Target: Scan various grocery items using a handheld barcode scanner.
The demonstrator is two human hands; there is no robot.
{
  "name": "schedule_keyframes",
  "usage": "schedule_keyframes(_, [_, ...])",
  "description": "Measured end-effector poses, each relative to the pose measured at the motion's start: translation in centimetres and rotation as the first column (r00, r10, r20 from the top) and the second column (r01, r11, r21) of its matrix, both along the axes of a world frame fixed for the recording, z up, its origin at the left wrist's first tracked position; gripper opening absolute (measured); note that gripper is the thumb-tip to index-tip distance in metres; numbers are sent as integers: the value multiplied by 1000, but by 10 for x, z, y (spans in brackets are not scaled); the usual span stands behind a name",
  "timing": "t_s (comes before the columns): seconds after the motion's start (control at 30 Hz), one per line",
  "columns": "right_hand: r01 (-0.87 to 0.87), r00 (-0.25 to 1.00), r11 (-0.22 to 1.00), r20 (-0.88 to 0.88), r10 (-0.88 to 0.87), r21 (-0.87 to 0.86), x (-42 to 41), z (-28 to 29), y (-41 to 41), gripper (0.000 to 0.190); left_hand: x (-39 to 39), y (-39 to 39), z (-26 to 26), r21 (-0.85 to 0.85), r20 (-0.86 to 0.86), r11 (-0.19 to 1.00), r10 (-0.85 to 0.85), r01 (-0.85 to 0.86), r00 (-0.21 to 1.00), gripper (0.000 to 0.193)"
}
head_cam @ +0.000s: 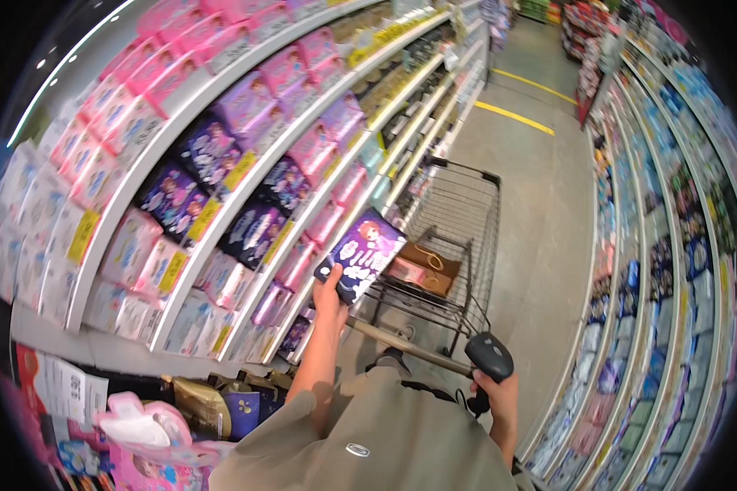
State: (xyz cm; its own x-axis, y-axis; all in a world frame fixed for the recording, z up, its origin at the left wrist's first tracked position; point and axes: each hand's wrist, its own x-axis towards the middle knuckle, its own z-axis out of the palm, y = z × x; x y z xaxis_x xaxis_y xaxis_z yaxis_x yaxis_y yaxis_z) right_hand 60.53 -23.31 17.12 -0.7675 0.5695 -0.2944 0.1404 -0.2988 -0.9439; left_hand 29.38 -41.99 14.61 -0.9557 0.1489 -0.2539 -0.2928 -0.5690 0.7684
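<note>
My left hand [329,296] grips a dark purple soft package [374,248] by its near lower edge, the thumb on top. A cartoon figure and white lettering mark its face. The package is held tilted over the near left part of a wire shopping cart [431,231], beside the shelves. My right hand [497,393] is closed around the grip of a black handheld barcode scanner [490,356], at the right end of the cart's handle bar [410,347]. The scanner hides part of the bar's end. An open brown cardboard box [448,281] in the cart holds a pink packet [406,270].
Tall shelving [199,236] on the left carries pink, white and purple packs with yellow price tags [204,220]. More stocked shelves [648,294] line the right side. The concrete aisle floor [537,202] runs ahead to yellow floor lines [514,118]. A pink display [159,457] stands at lower left.
</note>
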Motion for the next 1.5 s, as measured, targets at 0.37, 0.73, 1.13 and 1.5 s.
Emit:
schedule_keyframes(0.37, [18,993,934,99,-57,358,-15,39,-8,25,51,84,-9,390,407,684,-729,616,551,42])
schedule_keyframes(0.73, [-43,975,880,213,-68,474,-44,41,-22,34,50,91,-30,453,524,652,-747,609,409,48])
schedule_keyframes(1.13, [-20,959,885,259,-114,465,-86,21,-27,39,-17,94,-39,275,514,596,-754,754,409,49])
schedule_keyframes(1.5, [149,862,891,384,-329,429,-85,20,-29,31,-164,101,-47,-626,249,446,-663,640,706,29])
